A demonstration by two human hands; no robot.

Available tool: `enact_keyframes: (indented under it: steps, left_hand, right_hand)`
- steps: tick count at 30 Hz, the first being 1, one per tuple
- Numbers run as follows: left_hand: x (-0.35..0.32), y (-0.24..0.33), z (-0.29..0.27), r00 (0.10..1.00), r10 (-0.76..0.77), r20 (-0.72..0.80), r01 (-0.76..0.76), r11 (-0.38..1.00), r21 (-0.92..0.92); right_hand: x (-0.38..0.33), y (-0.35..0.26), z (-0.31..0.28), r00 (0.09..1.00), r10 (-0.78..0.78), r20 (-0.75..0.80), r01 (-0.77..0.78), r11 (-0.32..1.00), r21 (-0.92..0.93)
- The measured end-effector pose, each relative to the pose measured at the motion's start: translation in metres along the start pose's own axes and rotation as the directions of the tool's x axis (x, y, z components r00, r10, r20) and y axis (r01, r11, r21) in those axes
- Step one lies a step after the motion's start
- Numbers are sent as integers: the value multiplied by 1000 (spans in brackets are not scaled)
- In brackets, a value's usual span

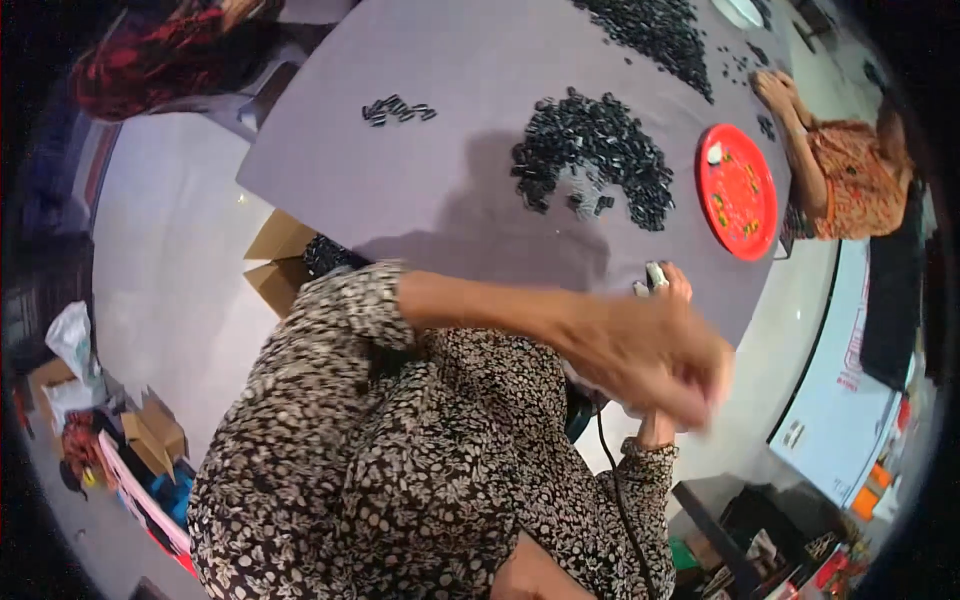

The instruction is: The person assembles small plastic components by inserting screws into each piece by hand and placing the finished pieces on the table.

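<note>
My left hand [650,360] reaches across my body to the near edge of the grey table [460,60]. It is motion-blurred, fingers curled, and I cannot see whether it holds anything. My right hand [676,287] is mostly hidden behind it; only the fingertips show, pinching a small white and grey part [655,275] at the table edge. A ring-shaped heap of small black parts [595,150] lies on the table beyond both hands. A red plate [737,190] sits to its right.
Another person in orange patterned clothes [845,170] works at the right with a hand [775,90] on the table. A larger black heap [660,35] and a small cluster [398,110] lie farther off. An open cardboard box [285,262] stands under the table.
</note>
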State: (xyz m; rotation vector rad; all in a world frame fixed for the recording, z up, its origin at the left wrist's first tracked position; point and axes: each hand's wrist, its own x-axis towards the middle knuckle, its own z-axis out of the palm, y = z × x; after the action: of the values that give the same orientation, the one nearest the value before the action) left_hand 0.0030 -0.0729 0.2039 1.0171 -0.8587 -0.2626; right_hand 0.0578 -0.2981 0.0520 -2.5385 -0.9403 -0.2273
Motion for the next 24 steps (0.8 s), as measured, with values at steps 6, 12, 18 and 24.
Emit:
enact_keyframes:
  steps: [6, 12, 18, 24]
  left_hand:
    - [-81, -38, -82, 887, 5, -462, 438, 309, 844]
    - [-102, -45, -92, 751, -19, -660, 660, 17, 751]
    - [-89, -59, -128, 543, -142, -828, 836, 1, 548]
    - [-79, -76, -170, 632, -85, -770, 775, 60, 629]
  right_hand:
    - [33, -14, -11, 996, 93, 5, -93, 989, 111]
    - [79, -15, -8, 964, 265, 17, -262, 939, 225]
    - [117, -7, 6, 921, 358, 156, -381, 911, 158]
    - [144, -8, 18, 914, 352, 200, -391, 896, 209]
